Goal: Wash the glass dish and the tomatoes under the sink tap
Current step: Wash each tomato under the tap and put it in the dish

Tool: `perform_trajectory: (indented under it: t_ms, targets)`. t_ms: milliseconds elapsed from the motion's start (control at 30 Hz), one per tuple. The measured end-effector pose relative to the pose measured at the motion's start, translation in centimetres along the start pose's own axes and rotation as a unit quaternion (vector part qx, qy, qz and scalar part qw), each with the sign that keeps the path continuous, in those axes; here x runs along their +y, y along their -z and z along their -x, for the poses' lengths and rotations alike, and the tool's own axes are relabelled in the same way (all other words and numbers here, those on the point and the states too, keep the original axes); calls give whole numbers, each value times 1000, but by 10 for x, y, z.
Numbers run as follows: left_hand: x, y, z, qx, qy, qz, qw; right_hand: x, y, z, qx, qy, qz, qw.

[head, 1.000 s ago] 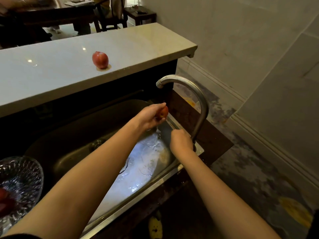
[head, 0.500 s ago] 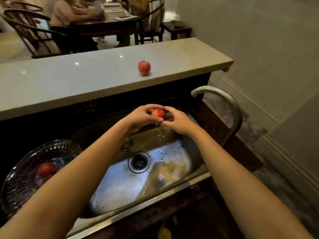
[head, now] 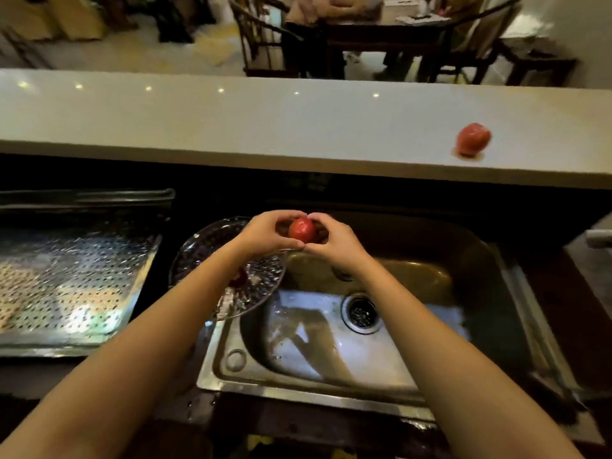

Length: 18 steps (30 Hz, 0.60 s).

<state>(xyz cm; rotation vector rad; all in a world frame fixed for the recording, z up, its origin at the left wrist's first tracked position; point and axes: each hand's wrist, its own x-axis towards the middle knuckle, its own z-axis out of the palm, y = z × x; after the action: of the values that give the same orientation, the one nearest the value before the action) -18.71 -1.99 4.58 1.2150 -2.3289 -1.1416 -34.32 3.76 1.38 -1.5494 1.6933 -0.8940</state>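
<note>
**Two hands, one tomato, right beside the dish**

Both hands were together at the middle of the frame. The left hand [head: 265, 234] and the right hand [head: 335, 244] cupped one red tomato [head: 303, 229], with the fingertips meeting above and below it. They held it over the back of the sink [head: 298, 389], just at the right rim of the glass dish [head: 198, 247]. The dish sat centre-left, overhanging the sink's left edge. A second tomato [head: 239, 279] showed low in the dish, half hidden by the left forearm. A third tomato [head: 473, 139] sat alone on the pale counter [head: 231, 120] at upper right.

No stream fell on the held fruit. What looked like the tap [head: 597, 238] was a blur at the right edge, well apart from the hands.

My read was that this tomato's rinse was done, or nearly so, and the dish was its likely landing place. The next move called for a short carry left and down, with one hand letting go. Then it needed a gentle set-down on the glass beside the other tomato, so that nothing rolled or knocked. The counter tomato looked like the one to fetch after that.
</note>
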Motion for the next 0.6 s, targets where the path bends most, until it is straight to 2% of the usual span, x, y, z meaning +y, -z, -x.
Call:
perform_trajectory:
  t_ms: [133, 300, 400, 600]
  targets:
    - [-45, 21, 24, 51, 23, -89, 994, -6, -53, -19, -47, 22, 52, 997]
    - [-92, 23, 34, 47, 43, -141, 988, -1, -94, -32, -53, 41, 153, 986]
    - [-110, 18, 32, 69, 58, -187, 978, 5, -107, -39, -53, 26, 171, 984]
    - [-121, 5, 21, 68, 49, -201, 976, 14, -118, -43, -42, 15, 185, 982]
